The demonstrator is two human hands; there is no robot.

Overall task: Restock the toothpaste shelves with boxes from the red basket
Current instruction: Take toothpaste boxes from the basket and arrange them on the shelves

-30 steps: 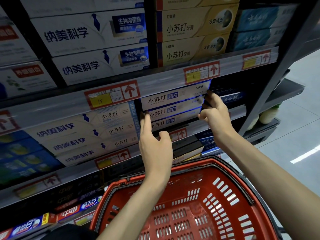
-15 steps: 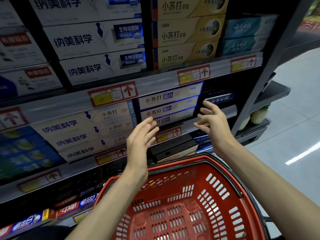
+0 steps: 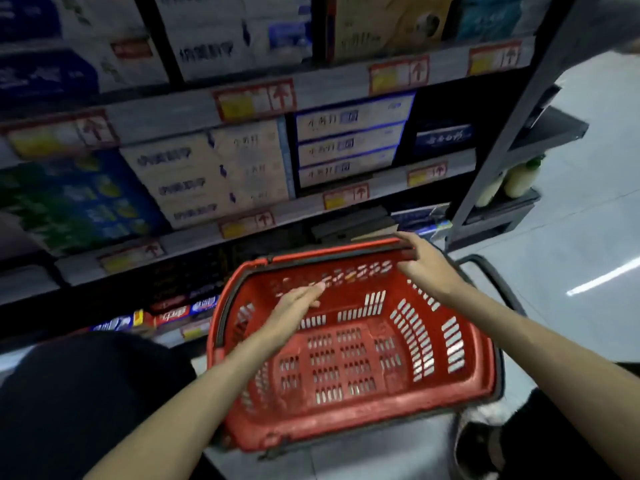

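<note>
Dark-clothed knee [image 3: 86, 393] at bottom left, tight against the red basket [image 3: 346, 419]. Basket sits low, just in front of the shelving. Its slotted floor and walls are in plain view, black handle [image 3: 221, 306] folded along the rim. Left hand [image 3: 298, 303] is flat over the basket interior, fingers straight, holding nothing. Right hand [image 3: 427, 263] is on the far right rim corner. Gripping or just resting: too blurred to tell. Hands are well apart. Behind: price tags [image 3: 254, 100] on the shelf rails, cream boxes [image 3: 207, 174], a stack of three white-blue toothpaste boxes [image 3: 349, 140], and a dark-blue box [image 3: 443, 138] in a shadowed bay to the right. Open floor [image 3: 571, 244] lies past the upright [image 3: 512, 133].
</note>
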